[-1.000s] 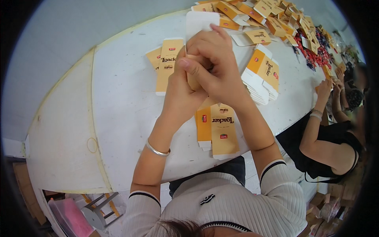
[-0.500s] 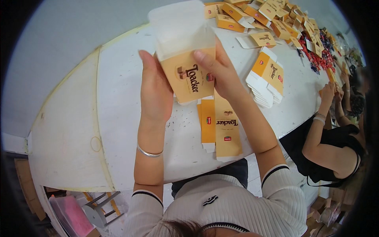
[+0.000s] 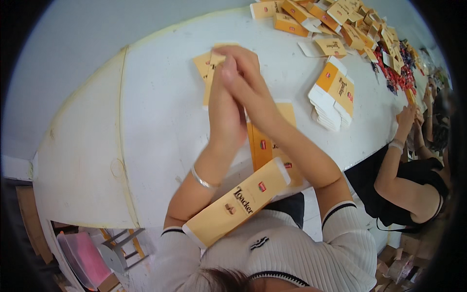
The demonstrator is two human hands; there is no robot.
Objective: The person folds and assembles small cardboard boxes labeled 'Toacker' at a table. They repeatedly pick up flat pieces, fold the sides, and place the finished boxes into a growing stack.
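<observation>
My left hand [image 3: 224, 114] and my right hand [image 3: 250, 80] are brought together above the table, palm against palm. The right fingers bend over the left fingertips and hide most of them; whether anything is between the palms is hidden. Just behind the hands show yellow cartons [image 3: 210, 80], partly covered; I cannot tell if a hand touches them. Nearer my body, a long yellow carton [image 3: 238, 202] lies slanted across my left forearm, in front of my shirt. Under my right forearm is a pile of flat yellow cartons [image 3: 260, 146] at the table's near edge.
A stack of flat cartons [image 3: 335, 92] lies to the right on the white table [image 3: 160, 121]. Beyond it are a heap of yellow boxes [image 3: 340, 24] and red and dark wrapped pieces [image 3: 401, 73]. A co-worker's arm [image 3: 389, 170] is at the right edge. A stool [image 3: 114, 255] stands lower left.
The open box that both hands held up is no longer between them. My hands have come together. A long carton now lies across my left forearm, and cartons show behind the hands.
</observation>
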